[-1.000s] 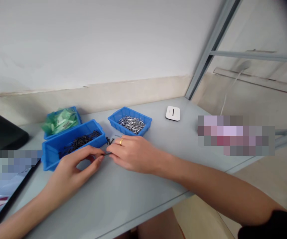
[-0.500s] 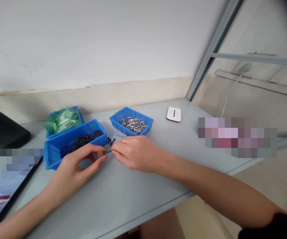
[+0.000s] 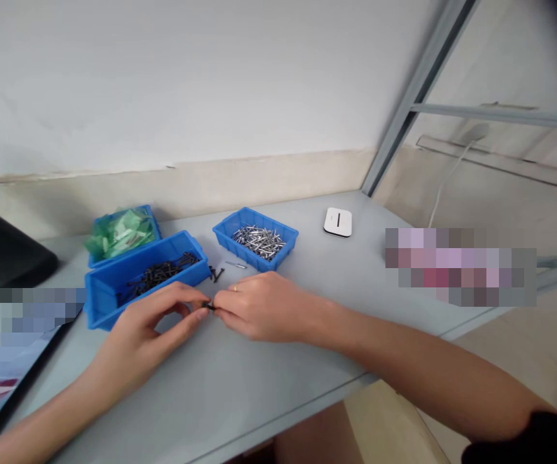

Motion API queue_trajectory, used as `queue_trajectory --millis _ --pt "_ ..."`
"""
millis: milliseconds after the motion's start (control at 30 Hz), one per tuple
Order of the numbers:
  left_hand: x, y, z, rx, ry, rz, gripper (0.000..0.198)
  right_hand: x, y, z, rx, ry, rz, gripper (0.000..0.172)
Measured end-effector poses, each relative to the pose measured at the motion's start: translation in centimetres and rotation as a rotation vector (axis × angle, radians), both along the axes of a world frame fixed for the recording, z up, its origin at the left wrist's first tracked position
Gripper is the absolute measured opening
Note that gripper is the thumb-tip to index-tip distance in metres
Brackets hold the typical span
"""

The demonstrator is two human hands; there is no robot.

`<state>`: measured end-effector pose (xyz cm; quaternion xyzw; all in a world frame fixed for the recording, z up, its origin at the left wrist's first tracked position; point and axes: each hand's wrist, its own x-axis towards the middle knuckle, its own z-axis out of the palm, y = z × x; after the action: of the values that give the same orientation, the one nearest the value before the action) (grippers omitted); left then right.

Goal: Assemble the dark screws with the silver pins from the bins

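My left hand pinches one end of a small dark screw between thumb and forefinger. The fingers of my right hand, one wearing a ring, close around the other end and hide much of it. Beyond my left hand, a long blue bin contains many black screws. A couple of loose black screws lie beside its right corner. Close by rests one thin silver fastener, like a rivet. Farther back, a smaller blue bin is filled with silver rivet-like fasteners.
A third blue bin with a green plastic bag stands near the wall. A white square device lies at the back right of the grey table. At left are a dark object and a blurred-out screen. Metal frame posts rise right.
Both hands have come slightly nearer the table's front edge, and their fingertips are closer together on the screw. The loose silver fastener, partly covered by my right hand before, now shows whole.
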<state>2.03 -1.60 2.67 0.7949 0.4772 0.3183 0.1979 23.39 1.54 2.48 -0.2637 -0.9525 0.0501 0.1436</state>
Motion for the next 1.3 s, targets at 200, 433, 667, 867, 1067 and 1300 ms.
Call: queue_trajectory --millis 200,433,667,867,1067,1300 --pt "-0.2 0.1 0.0 -0.109 -0.120 0.024 0.017 0.0 -0.1 0.1 0.033 -0.010 0.017 0.028" --pt "-0.5 -0.1 0.2 -0.183 -0.137 0.090 0.014 0.3 0.0 0.5 0.047 0.056 -0.014 0.028" --pt "-0.5 0.5 -0.5 -0.207 -0.113 -0.011 0.017 0.3 -0.1 0.4 0.059 0.190 0.016 0.027" --pt "-0.8 0.4 -0.9 -0.369 -0.090 -0.091 0.017 0.2 -0.1 -0.1 0.201 0.144 0.101 0.027" --pt "-0.7 0.5 -0.8 -0.585 -0.221 -0.082 0.019 0.3 0.0 0.3 0.181 0.055 0.127 0.030" --pt "-0.9 0.9 -1.0 -0.670 -0.331 -0.096 0.021 0.2 0.3 -0.2 0.251 0.198 0.168 0.028"
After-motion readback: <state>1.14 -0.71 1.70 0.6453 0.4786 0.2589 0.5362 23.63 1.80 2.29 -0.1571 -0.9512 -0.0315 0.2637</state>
